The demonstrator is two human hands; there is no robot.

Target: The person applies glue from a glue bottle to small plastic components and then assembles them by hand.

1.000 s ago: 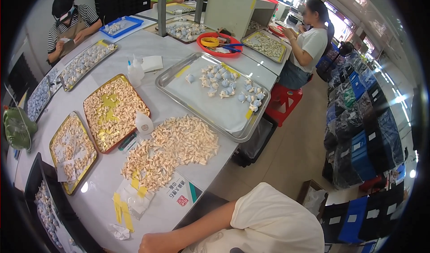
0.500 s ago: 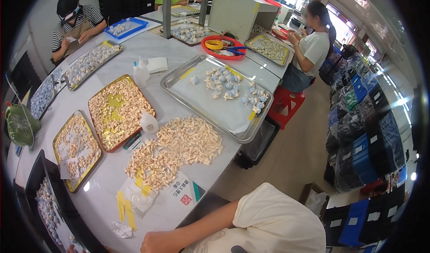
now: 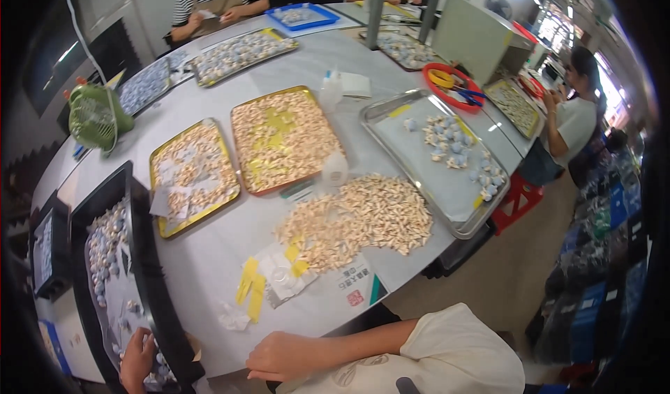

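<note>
My left hand (image 3: 137, 360) reaches into a long black crate (image 3: 155, 303) at the lower left. Its fingers are curled among small blue-and-white pieces (image 3: 106, 254) lying on white sheeting; whether it has one of them is hidden. My right hand (image 3: 278, 356) rests by the near table edge, loosely closed, with nothing showing in it. Nearest to it on the table are a crumpled white paper (image 3: 233, 317), yellow tape strips (image 3: 255, 298) and a loose heap of small cream cone-shaped pieces (image 3: 380, 212).
Yellow-rimmed trays (image 3: 234, 150) of cream pieces stand mid-table, with a white squeeze bottle (image 3: 335, 169) beside them. At right lies a metal tray (image 3: 399, 139) with blue-and-white clusters. Behind it is a red basket (image 3: 466, 106) of tools. A green basket (image 3: 94, 118) stands far left. Other people sit around.
The view has swung left, bringing more of the black crate into sight. My left hand, barely visible at the lower edge before, now shows inside the crate. My right hand remains near the table edge.
</note>
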